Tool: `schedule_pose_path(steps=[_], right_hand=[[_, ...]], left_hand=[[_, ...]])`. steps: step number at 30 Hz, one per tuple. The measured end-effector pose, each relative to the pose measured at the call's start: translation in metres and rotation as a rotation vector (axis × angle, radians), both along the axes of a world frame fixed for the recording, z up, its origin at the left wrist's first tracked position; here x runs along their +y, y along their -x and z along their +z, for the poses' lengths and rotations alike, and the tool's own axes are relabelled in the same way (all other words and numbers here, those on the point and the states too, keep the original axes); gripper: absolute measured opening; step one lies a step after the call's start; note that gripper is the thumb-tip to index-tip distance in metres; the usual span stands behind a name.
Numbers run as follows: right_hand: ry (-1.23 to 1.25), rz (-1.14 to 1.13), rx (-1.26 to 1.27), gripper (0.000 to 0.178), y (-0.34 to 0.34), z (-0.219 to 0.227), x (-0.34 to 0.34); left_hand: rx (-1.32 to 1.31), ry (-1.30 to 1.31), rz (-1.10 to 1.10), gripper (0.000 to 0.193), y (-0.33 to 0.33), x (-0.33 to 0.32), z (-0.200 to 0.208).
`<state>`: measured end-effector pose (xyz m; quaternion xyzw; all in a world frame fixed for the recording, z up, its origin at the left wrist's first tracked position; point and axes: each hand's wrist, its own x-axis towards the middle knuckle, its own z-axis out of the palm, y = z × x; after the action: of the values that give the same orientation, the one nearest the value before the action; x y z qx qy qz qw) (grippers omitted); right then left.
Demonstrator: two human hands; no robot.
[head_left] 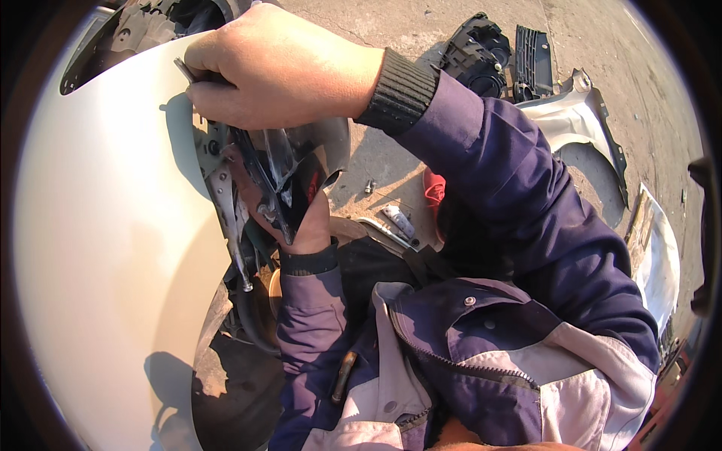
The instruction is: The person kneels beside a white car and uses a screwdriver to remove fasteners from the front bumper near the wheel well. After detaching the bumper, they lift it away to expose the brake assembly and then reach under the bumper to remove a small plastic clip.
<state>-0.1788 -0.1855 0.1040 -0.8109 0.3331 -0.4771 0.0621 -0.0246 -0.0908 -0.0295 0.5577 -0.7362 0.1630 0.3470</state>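
My right hand (278, 71) reaches across to the edge of a cream car body panel (98, 203). Its fingers are closed in a pinch around a thin dark metal piece (184, 71); most of that piece is hidden in the grip, so its kind does not show. Below it, my left hand (310, 222) reaches up behind a glossy dark part with a clear edge (274, 177), which looks like part of a headlight. Its fingers are mostly hidden there. Beside that hand, a metal bracket (226, 199) runs down along the panel's edge.
On the concrete to the right lie a black headlight housing (478, 56), a black grille piece (532, 60) and a silver fender (575, 113). A small white tube-shaped item (398, 220) and a small metal part (370, 186) lie near a red shoe (434, 188).
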Motion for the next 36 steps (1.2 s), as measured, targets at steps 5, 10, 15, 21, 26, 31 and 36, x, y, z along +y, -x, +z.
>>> schedule_pose_path(steps=[5,10,15,21,26,31,36], right_hand=[[0.189,0.065,0.017,0.023,0.003,-0.005,0.019],[0.21,0.094,0.05,0.019,0.006,-0.007,0.04],[0.267,0.101,0.128,0.025,0.006,-0.001,0.051],[0.233,0.077,0.159,0.026,0.007,0.01,0.048],[0.218,0.057,0.183,0.024,0.007,0.008,0.053],[0.271,0.062,0.227,0.024,0.005,0.004,0.057],[0.376,0.054,0.297,0.03,-0.004,-0.004,0.068]], left_hand=[[0.658,-0.318,-0.135,0.103,-0.004,-0.003,-0.008],[0.429,-0.385,-0.069,0.098,-0.023,-0.002,-0.028],[1.688,-0.556,-0.574,0.074,-0.027,-0.008,-0.043],[1.829,-0.56,-0.629,0.067,-0.014,-0.007,-0.035],[1.675,-0.599,-0.584,0.065,-0.023,-0.009,-0.042],[1.313,-0.511,-0.492,0.076,-0.025,-0.009,-0.046],[0.893,-0.414,-0.255,0.086,-0.014,0.021,-0.02]])
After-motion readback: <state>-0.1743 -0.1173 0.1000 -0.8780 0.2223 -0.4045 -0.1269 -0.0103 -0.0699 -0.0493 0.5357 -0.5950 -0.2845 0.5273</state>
